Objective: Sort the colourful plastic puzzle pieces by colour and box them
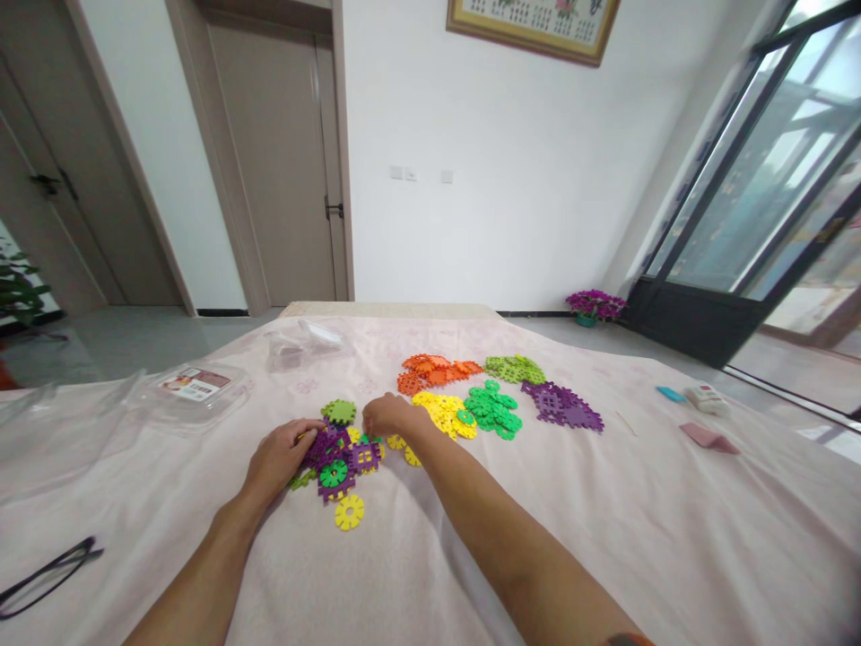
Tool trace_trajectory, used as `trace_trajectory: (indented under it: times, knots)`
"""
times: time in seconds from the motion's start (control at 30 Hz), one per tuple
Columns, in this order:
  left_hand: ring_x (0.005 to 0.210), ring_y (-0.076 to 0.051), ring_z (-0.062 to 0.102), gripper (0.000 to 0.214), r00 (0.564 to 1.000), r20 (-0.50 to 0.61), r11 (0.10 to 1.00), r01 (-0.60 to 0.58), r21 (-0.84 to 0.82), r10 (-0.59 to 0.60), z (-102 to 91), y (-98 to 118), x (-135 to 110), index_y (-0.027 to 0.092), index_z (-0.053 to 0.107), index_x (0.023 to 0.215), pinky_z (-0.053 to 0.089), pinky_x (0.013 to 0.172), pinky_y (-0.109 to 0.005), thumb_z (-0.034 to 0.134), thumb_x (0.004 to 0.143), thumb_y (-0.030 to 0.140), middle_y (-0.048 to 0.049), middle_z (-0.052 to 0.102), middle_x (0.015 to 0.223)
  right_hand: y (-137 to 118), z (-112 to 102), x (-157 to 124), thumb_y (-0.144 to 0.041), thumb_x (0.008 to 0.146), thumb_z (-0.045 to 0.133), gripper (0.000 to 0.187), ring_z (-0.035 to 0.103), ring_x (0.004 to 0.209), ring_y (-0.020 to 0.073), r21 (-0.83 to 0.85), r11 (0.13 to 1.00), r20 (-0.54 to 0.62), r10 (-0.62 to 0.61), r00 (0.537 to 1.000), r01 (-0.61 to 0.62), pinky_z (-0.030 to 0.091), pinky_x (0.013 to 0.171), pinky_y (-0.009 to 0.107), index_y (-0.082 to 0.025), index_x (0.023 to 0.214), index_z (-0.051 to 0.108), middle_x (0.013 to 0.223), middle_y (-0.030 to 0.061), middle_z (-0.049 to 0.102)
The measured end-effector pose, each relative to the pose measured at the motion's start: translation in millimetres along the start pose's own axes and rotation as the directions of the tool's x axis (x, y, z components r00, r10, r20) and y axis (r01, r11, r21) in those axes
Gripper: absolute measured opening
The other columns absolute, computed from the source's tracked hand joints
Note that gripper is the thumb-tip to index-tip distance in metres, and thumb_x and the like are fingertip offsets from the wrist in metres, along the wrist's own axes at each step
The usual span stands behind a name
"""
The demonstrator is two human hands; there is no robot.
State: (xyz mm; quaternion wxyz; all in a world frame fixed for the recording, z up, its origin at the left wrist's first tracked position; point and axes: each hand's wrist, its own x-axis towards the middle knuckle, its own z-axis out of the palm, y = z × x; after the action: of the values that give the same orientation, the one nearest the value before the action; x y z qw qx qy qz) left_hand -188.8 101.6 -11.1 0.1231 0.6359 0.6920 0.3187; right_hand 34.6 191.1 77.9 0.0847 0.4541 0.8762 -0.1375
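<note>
A mixed pile of interlocking plastic pieces lies between my hands: purple toothed squares (334, 441), a lime-green piece (339, 412), green notched discs (334, 474) and yellow ones. My left hand (281, 456) rests at the pile's left side, its fingers curled against the purple pieces; whether one is pinched there is hidden. At the pile's right edge my right hand (388, 415) is closed with fingertips down, and what it grips cannot be made out. One yellow notched disc (349, 512) lies apart, nearer to me.
Sorted heaps sit beyond my right arm: orange (434, 371), yellow (445, 414), green (494, 411), lime (515, 368) and purple (563, 406). Clear plastic boxes (195, 391) stand at left. Eyeglasses (50, 574) lie front left; a pink cloth (709, 439) is far right.
</note>
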Motion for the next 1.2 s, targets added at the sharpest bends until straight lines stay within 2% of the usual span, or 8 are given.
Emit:
trace_trajectory:
  times: [0.17, 0.33, 0.47, 0.57, 0.77, 0.87, 1.0, 1.2]
  knots:
    - [0.117, -0.024, 0.066, 0.039, 1.0, -0.006, 1.0, 0.003, 0.0, -0.003, -0.7, 2.1, -0.2, 0.029, 0.077, 0.108, 0.047, 0.104, -0.035, 0.045, 0.092, 0.044, -0.0014, 0.075, 0.123, 9.9, -3.2, -1.2, -0.016, 0.066, 0.082, 0.048, 0.069, 0.107, 0.0244, 0.015, 0.985, 0.054, -0.175, 0.983, 0.174, 0.055, 0.083, 0.031, -0.037, 0.108, 0.076, 0.11, -0.0004, 0.076]
    - [0.114, -0.023, 0.068, 0.039, 1.0, -0.017, 1.0, 0.004, 0.014, -0.004, -0.2, 2.5, -0.1, 0.029, 0.078, 0.107, 0.048, 0.101, -0.033, 0.045, 0.092, 0.044, -0.0005, 0.076, 0.122, 9.9, -2.9, 2.4, -0.014, 0.062, 0.086, 0.054, 0.067, 0.107, 0.0236, -0.036, 0.975, 0.046, -0.218, 0.975, 0.22, 0.052, 0.077, 0.026, -0.035, 0.111, 0.074, 0.112, -0.0002, 0.075]
    - [0.114, -0.023, 0.068, 0.04, 1.0, -0.013, 1.0, 0.001, 0.022, -0.001, -0.1, 1.5, 0.0, 0.029, 0.078, 0.108, 0.048, 0.101, -0.034, 0.044, 0.092, 0.045, -0.001, 0.076, 0.122, 5.4, -1.9, 6.2, -0.017, 0.068, 0.085, 0.043, 0.068, 0.097, 0.0206, -0.039, 0.958, 0.067, -0.28, 0.958, 0.283, 0.046, 0.069, 0.023, -0.024, 0.109, 0.073, 0.108, 0.002, 0.075]
    - [0.114, -0.023, 0.067, 0.04, 1.0, -0.007, 1.0, -0.006, 0.019, 0.006, 0.0, 0.3, -0.1, 0.029, 0.077, 0.109, 0.048, 0.101, -0.033, 0.044, 0.093, 0.045, -0.0014, 0.075, 0.123, 11.5, 1.3, 3.1, -0.022, 0.077, 0.081, 0.03, 0.067, 0.09, 0.0174, 0.047, 0.95, -0.052, -0.308, 0.95, 0.31, 0.043, 0.067, 0.022, -0.021, 0.106, 0.073, 0.101, 0.0007, 0.075]
    - [0.116, -0.023, 0.067, 0.041, 1.0, 0.0, 1.0, -0.005, 0.005, 0.005, 1.5, -2.9, 0.5, 0.028, 0.076, 0.111, 0.047, 0.102, -0.034, 0.043, 0.093, 0.044, -0.0019, 0.075, 0.124, 77.0, 6.7, -27.1, -0.014, 0.088, 0.062, 0.021, 0.065, 0.092, 0.0153, 0.231, 0.942, -0.478, -0.107, 0.872, 0.242, 0.043, 0.078, 0.023, -0.018, 0.104, 0.074, 0.101, 0.0031, 0.074]
    - [0.115, -0.023, 0.067, 0.041, 1.0, -0.003, 1.0, 0.001, 0.011, -0.001, 2.7, -4.2, 1.0, 0.028, 0.076, 0.111, 0.047, 0.101, -0.032, 0.044, 0.093, 0.045, -0.0011, 0.075, 0.124, 127.4, 9.6, -48.7, -0.014, 0.085, 0.061, 0.023, 0.063, 0.081, 0.0147, 0.342, 0.93, -0.486, 0.055, 0.872, 0.133, 0.042, 0.072, 0.023, -0.017, 0.103, 0.075, 0.091, 0.0023, 0.073]
    - [0.115, -0.022, 0.067, 0.041, 1.0, -0.004, 1.0, 0.003, 0.015, -0.003, 3.4, -4.8, 0.9, 0.028, 0.076, 0.11, 0.047, 0.1, -0.031, 0.043, 0.093, 0.044, -0.0004, 0.075, 0.123, 179.5, 22.7, -68.8, -0.012, 0.078, 0.064, 0.03, 0.058, 0.069, 0.0132, 0.451, 0.893, -0.387, 0.213, 0.897, -0.018, 0.038, 0.064, 0.023, -0.014, 0.106, 0.076, 0.078, 0.0008, 0.069]
    - [0.115, -0.022, 0.067, 0.04, 1.0, 0.004, 1.0, 0.012, 0.012, -0.012, 4.9, -8.0, 1.1, 0.029, 0.076, 0.111, 0.047, 0.101, -0.031, 0.043, 0.093, 0.045, 0.0003, 0.075, 0.124, 200.3, 43.7, -71.5, -0.013, 0.074, 0.068, 0.029, 0.054, 0.068, 0.0127, 0.449, 0.893, -0.347, 0.219, 0.912, -0.044, 0.034, 0.062, 0.023, -0.015, 0.102, 0.076, 0.071, -0.0027, 0.06]
